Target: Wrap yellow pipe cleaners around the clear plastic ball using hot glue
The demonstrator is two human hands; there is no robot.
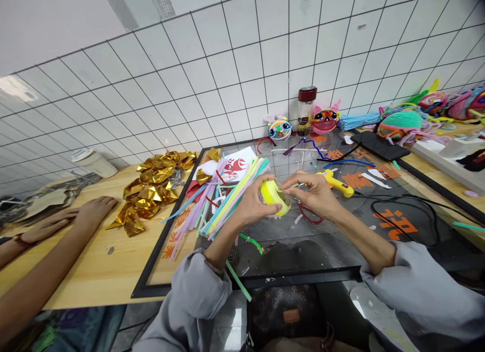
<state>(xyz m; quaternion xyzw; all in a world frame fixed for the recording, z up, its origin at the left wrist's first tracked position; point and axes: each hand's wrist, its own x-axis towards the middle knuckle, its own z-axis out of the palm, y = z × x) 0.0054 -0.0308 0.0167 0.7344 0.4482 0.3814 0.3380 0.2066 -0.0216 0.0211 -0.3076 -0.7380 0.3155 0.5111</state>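
My left hand (252, 203) is wrapped round a rounded clear shell partly covered with yellow pipe cleaner (271, 194). At the shell's right edge, my right hand (312, 191) has thumb and finger pinched together; whatever is between the fingertips is too small to make out. Behind my left hand lies a bundle of pastel pipe cleaners (237, 193). A yellow glue gun (339, 184) rests just beyond my right hand. One green pipe cleaner piece (252, 243) lies on the dark glass-topped board below my hands.
Gold foil (151, 185) is heaped on the left, near another person's hands (93, 210). Two decorated animal-face crafts (279, 129) flank a red-lidded bottle (306, 112) by the tiled wall. A black phone (381, 146) and a black cable (401, 196) lie to the right.
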